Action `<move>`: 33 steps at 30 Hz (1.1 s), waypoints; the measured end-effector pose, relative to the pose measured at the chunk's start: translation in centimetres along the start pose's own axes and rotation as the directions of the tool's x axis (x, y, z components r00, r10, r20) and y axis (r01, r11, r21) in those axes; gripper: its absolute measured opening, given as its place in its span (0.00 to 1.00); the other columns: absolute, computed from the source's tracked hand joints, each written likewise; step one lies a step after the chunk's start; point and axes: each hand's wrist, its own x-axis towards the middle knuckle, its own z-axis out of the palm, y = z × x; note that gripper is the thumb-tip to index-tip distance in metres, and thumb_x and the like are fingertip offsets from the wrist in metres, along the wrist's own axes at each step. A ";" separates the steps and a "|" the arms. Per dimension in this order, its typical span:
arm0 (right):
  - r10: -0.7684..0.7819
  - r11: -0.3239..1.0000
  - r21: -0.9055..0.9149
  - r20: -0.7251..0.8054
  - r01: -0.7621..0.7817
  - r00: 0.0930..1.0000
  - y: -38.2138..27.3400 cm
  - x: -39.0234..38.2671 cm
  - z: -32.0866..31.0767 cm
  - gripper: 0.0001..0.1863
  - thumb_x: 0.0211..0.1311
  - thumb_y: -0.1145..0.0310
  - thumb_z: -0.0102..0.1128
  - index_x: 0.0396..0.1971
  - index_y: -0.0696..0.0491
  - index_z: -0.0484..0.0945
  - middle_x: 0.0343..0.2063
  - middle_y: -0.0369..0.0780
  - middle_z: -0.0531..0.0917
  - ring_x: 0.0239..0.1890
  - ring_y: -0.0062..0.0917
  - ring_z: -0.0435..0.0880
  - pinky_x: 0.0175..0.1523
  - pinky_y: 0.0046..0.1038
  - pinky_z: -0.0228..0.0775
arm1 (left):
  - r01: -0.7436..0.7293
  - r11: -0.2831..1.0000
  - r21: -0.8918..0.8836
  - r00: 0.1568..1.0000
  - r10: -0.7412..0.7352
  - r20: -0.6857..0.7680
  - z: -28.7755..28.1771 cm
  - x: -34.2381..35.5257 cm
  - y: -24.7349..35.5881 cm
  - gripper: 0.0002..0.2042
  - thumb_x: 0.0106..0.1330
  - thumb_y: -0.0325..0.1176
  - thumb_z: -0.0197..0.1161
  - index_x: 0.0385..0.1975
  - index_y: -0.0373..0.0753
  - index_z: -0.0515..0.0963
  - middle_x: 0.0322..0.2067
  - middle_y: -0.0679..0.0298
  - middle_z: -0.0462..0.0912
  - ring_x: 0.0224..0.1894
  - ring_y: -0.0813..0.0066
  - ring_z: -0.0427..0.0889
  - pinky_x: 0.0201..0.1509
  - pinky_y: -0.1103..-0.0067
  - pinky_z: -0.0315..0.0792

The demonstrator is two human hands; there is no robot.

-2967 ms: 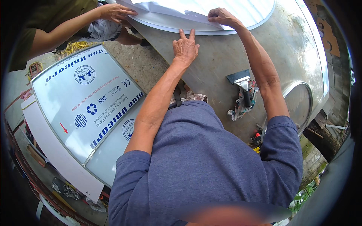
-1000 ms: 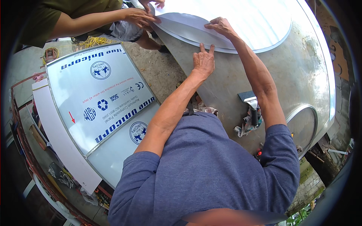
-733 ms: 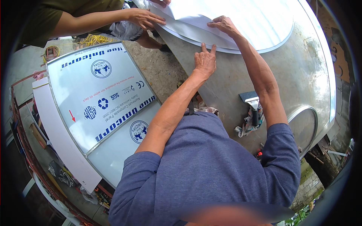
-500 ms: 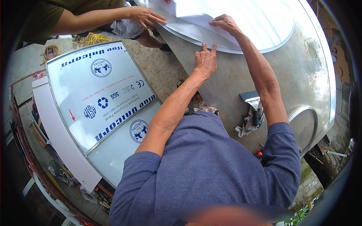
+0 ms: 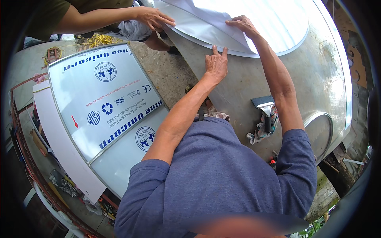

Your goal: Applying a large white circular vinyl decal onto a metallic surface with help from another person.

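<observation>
While a co-worker's hand [image 5: 152, 18] at 11 o'clock rests on the near edge of the white film, the large grey metal counter [image 5: 246, 87] carries a blue-bladed scraper [image 5: 265, 108] lying on a crumpled patterned rag [image 5: 260, 129] at 3 o'clock, well apart from both hands. A white composite panel with blue printing and a silver rim [image 5: 107, 99] lies at 9 o'clock on the concrete floor [image 5: 166, 71], beside yellow cord [image 5: 99, 39]. Nothing blocks the hands. The thin white protective film [image 5: 222, 23] lies at 12 o'clock, glossy and partly lifted off a round white disc [image 5: 289, 27]. The left hand [image 5: 216, 63] presses flat, fingers spread, on the counter just below the disc's rim. The right hand [image 5: 244, 25] pinches the film's peeled edge.
</observation>
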 end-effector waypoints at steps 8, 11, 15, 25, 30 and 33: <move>0.023 0.992 0.129 -0.080 -0.013 0.997 1.3 0.9 -1.7 0.31 0.48 0.51 0.75 0.45 0.61 0.84 0.38 0.49 0.86 0.39 0.35 0.86 0.48 0.28 0.77 | -0.012 1.000 0.003 1.000 0.012 0.027 -0.5 0.4 0.3 0.37 0.54 0.36 0.70 0.66 0.46 0.64 0.62 0.29 0.65 0.37 0.52 0.87 0.43 0.64 0.76; 0.087 0.992 0.099 -0.086 -0.079 0.992 -0.2 1.2 -1.6 0.31 0.49 0.51 0.75 0.46 0.60 0.84 0.39 0.49 0.86 0.41 0.36 0.86 0.50 0.29 0.77 | 0.007 1.000 -0.004 0.998 -0.006 0.062 -0.7 0.3 -0.2 0.37 0.54 0.37 0.70 0.66 0.46 0.64 0.62 0.30 0.65 0.37 0.52 0.87 0.43 0.64 0.75; 0.102 0.992 0.083 -0.122 -0.093 0.987 0.8 2.3 -3.1 0.30 0.49 0.51 0.74 0.46 0.59 0.84 0.40 0.48 0.86 0.43 0.36 0.85 0.52 0.31 0.75 | -0.009 1.000 0.001 0.999 0.009 0.051 -0.7 0.5 0.2 0.36 0.54 0.37 0.70 0.66 0.47 0.64 0.61 0.30 0.66 0.38 0.52 0.87 0.43 0.64 0.75; 0.067 0.997 0.038 -0.116 -0.064 0.991 0.8 3.8 -4.6 0.27 0.51 0.50 0.72 0.43 0.56 0.86 0.38 0.46 0.87 0.44 0.35 0.84 0.52 0.33 0.73 | -0.002 1.000 -0.004 0.999 0.003 0.048 -0.9 0.5 -0.1 0.34 0.55 0.36 0.68 0.65 0.47 0.65 0.59 0.31 0.68 0.37 0.52 0.87 0.42 0.62 0.76; 0.048 0.999 0.008 -0.133 -0.047 0.990 2.5 5.2 -5.8 0.25 0.51 0.50 0.72 0.41 0.55 0.87 0.37 0.44 0.87 0.43 0.33 0.84 0.52 0.33 0.73 | -0.022 1.000 0.006 0.999 0.021 0.043 -1.0 0.8 0.3 0.33 0.55 0.35 0.67 0.65 0.47 0.66 0.59 0.31 0.69 0.36 0.52 0.87 0.42 0.63 0.76; 0.067 0.998 0.015 -0.085 -0.065 0.994 2.4 5.7 -5.9 0.26 0.50 0.49 0.72 0.42 0.55 0.87 0.38 0.45 0.87 0.43 0.34 0.85 0.53 0.33 0.73 | -0.014 1.000 0.005 0.999 0.014 0.037 -0.9 0.7 0.1 0.33 0.55 0.34 0.67 0.64 0.47 0.67 0.58 0.31 0.69 0.36 0.52 0.87 0.41 0.63 0.77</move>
